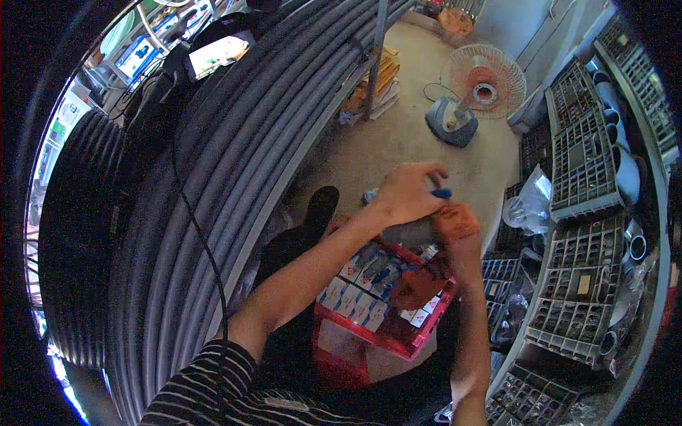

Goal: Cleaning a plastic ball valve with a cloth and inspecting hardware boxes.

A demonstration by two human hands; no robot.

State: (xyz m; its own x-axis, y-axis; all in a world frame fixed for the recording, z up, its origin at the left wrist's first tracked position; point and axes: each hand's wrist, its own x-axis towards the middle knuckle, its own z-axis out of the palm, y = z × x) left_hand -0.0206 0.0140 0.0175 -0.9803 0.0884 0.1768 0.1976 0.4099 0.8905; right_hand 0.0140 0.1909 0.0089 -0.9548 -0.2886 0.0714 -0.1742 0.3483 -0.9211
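Note:
My left hand [407,194] reaches across the middle of the view, its fingers curled around a small blue item [441,193] with a pale part. Close beside it, my right hand [462,239] is blurred and closed on an orange-brown cloth-like piece [456,219]. Below both hands stands a pink-red plastic crate [381,343]. Rows of small white boxes with blue and red print [354,306] fill its near left side. A brown piece [418,287] lies over the crate's contents; whether it joins the piece in my right hand is unclear.
Thick coils of black pipe [213,202] rise on the left, behind a metal rail. A pedestal fan [482,90] stands on the floor ahead. Shelves with grid-like plastic crates [581,287] and grey pipe fittings [626,173] line the right. Stacked papers [381,80] lie by a post.

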